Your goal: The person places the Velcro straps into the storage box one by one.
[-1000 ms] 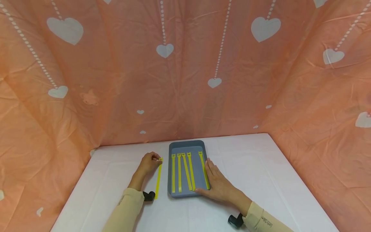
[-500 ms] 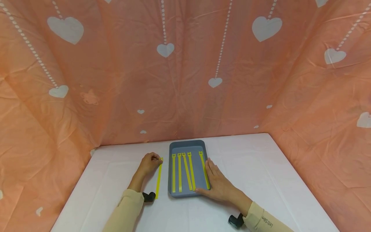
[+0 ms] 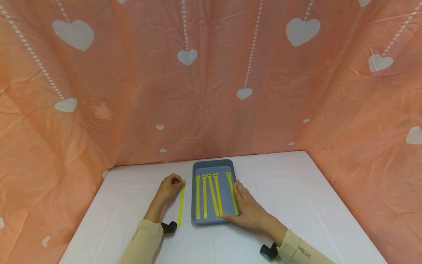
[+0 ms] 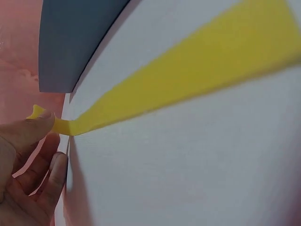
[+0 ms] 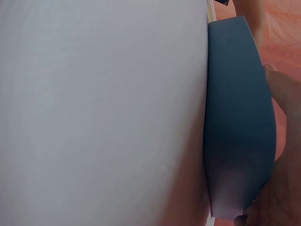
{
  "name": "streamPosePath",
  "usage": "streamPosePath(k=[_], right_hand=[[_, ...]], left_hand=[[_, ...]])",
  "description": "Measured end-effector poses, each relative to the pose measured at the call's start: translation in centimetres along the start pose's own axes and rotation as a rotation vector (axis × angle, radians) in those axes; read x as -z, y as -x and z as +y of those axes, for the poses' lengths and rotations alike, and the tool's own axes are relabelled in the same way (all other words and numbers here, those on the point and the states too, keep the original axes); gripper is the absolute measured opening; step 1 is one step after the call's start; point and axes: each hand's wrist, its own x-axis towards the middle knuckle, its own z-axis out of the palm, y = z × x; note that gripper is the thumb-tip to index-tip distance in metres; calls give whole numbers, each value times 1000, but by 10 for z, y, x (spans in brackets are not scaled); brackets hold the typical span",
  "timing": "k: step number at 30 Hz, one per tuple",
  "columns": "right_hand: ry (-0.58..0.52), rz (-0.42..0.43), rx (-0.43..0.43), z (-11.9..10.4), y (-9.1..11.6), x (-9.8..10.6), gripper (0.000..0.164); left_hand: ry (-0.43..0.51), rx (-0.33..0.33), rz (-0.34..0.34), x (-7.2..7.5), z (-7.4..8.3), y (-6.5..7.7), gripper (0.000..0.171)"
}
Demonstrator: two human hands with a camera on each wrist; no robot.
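Note:
My left hand (image 3: 169,187) pinches the slotted head end of a yellow hook-and-loop cable tie (image 3: 181,211) between thumb and fingers. In the left wrist view the head of this cable tie (image 4: 62,126) is lifted, while its strap runs along the white surface. To its right lies a grey-blue rectangular tray (image 3: 213,221) holding several similar cable ties, heads at the far end; one sits apart near the right wall. My right hand (image 3: 248,211) rests at the tray's near right corner, straight fingers along the right side and thumb at the front rim. The right wrist view shows the tray's outer wall (image 5: 237,113).
A white-covered table (image 3: 296,205) spreads under everything. Peach curtains (image 3: 204,121) with white hearts hang behind it and at both sides. A black wrist camera (image 3: 169,227) sits beside the left strap's near end, another black wrist camera (image 3: 268,252) by the right cuff.

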Motion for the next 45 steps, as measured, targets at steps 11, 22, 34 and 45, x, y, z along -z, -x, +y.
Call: streamPosePath(k=[11,22,34,45], right_hand=[[18,-37,-24,2,-1,-1,125],[26,-32,-9,2,-2,0,125],[30,-24,-7,1,-2,0,126],[17,-13,7,2,-4,-1,125]], left_hand=[[25,-5,-14,2,2,8,9],[94,21,-19,5,-1,12,11],[199,32,-35,19,6,16,19],[222,-39,-12,37,21,17,24]])
